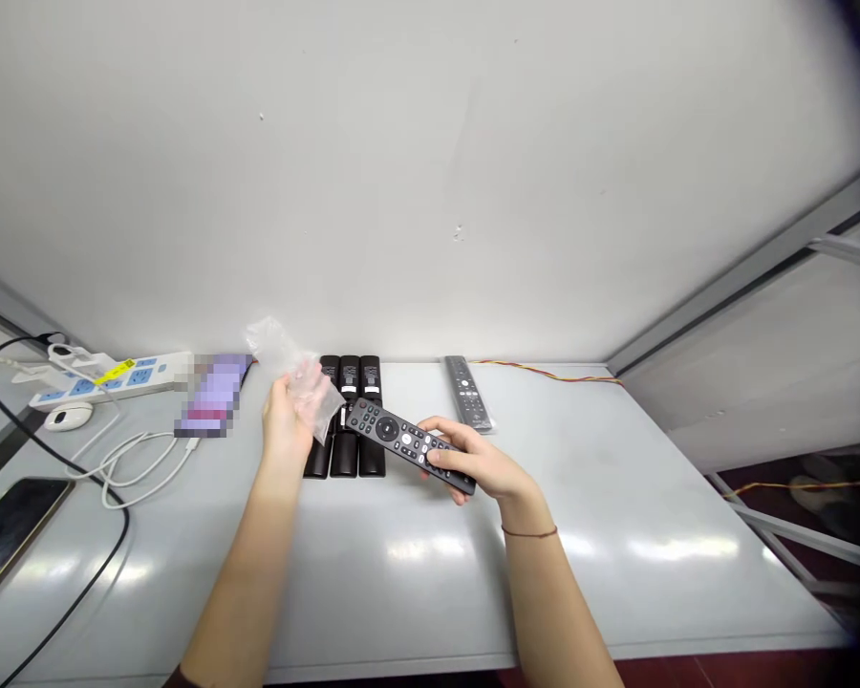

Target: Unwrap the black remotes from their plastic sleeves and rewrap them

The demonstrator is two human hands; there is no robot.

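My right hand [477,461] grips the lower end of a black remote control [401,435], its buttons facing up and its far end pointing up and left. In my left hand [287,420] is a clear plastic bag [322,397], crumpled and hanging out over the fingers. Behind the held remote, several black remotes [344,457] lie face down side by side on the table, partly covered by the bag and the held remote. Another remote control [465,392], buttons up and in clear wrapping, lies farther back to the right of these.
On the grey table [401,592], a power strip [150,373] with plugs, a white mouse [69,416] and a lit phone [216,394] stand at the left. A dark phone [18,526], a white cable [143,497] and a black cable [78,602] lie nearer. Red-yellow wires [545,371] run along the back wall.
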